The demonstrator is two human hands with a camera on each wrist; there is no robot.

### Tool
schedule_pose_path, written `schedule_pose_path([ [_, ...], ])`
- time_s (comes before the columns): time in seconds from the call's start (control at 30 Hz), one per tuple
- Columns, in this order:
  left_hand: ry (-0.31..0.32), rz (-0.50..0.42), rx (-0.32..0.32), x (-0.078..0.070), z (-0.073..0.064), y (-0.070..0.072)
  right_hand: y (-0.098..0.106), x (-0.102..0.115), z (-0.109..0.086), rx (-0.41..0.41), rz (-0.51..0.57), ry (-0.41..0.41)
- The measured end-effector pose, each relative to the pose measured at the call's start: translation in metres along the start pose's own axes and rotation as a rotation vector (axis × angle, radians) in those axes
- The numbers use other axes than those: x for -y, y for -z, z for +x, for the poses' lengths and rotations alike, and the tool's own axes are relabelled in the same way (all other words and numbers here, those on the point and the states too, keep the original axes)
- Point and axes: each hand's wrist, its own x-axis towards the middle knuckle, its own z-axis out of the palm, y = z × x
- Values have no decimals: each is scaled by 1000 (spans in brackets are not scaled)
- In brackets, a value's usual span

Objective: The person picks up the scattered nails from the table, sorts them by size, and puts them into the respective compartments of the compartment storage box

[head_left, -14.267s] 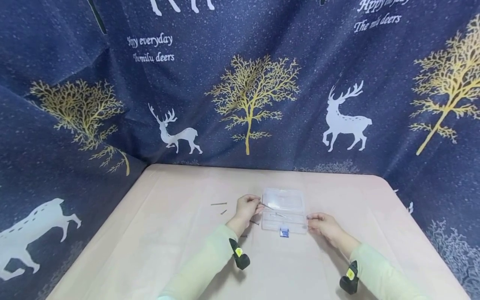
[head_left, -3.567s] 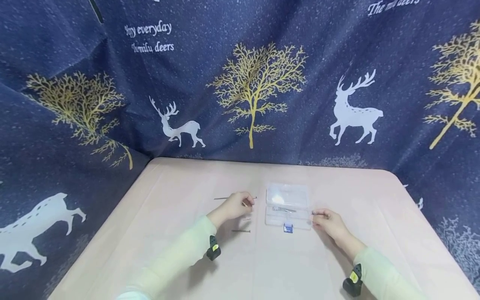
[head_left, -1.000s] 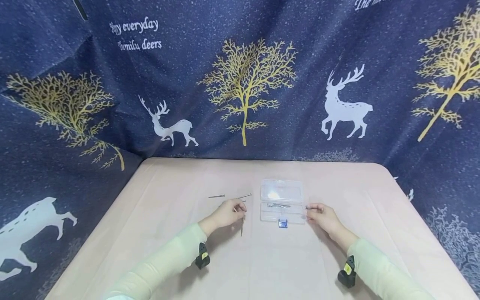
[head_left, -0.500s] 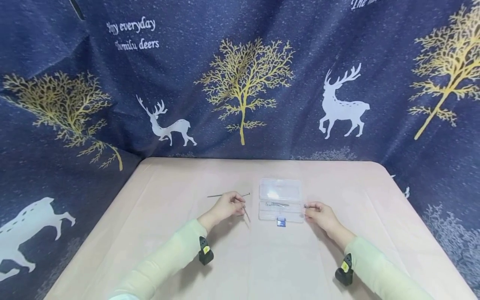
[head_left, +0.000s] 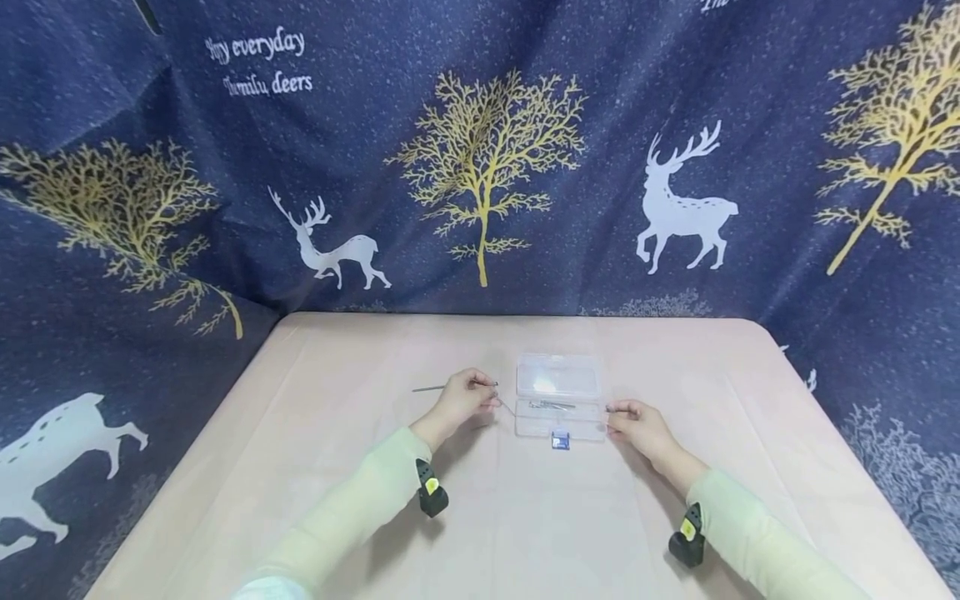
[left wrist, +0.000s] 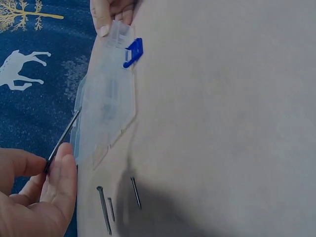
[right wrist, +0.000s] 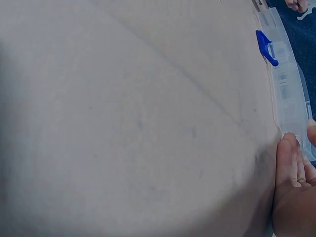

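Note:
My left hand (head_left: 462, 398) pinches a thin metal nail (left wrist: 63, 139) between thumb and fingertips. The nail slants toward the left end of a clear plastic box (head_left: 525, 427). The box lies on the table with its lid (head_left: 558, 375) folded back and a blue latch (head_left: 560, 439) at the front. Inside the box are several nails (head_left: 553, 406). My right hand (head_left: 636, 427) holds the box's right end between thumb and fingers. Below the left hand in the left wrist view lie a longer nail (left wrist: 104, 210), a short nail (left wrist: 111, 209) and another nail (left wrist: 136, 192).
A pale pink cloth covers the table (head_left: 555, 525). Behind it hangs a dark blue curtain (head_left: 337, 150) with deer and trees. In the head view, part of a loose nail (head_left: 427, 388) shows left of my left hand.
Over the last second my left hand has lifted a nail from the table and turned it toward the box. More nails lie in the box than earlier. My right hand stays at its end.

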Motion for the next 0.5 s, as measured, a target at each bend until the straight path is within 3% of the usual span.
schedule_pose_path([
  [0.2, 49, -58, -40, -4, 8, -9, 1, 0, 2, 5, 3, 4],
  [0.5, 43, -149, -42, -12, 11, -23, 1, 1, 0, 5, -33, -12],
])
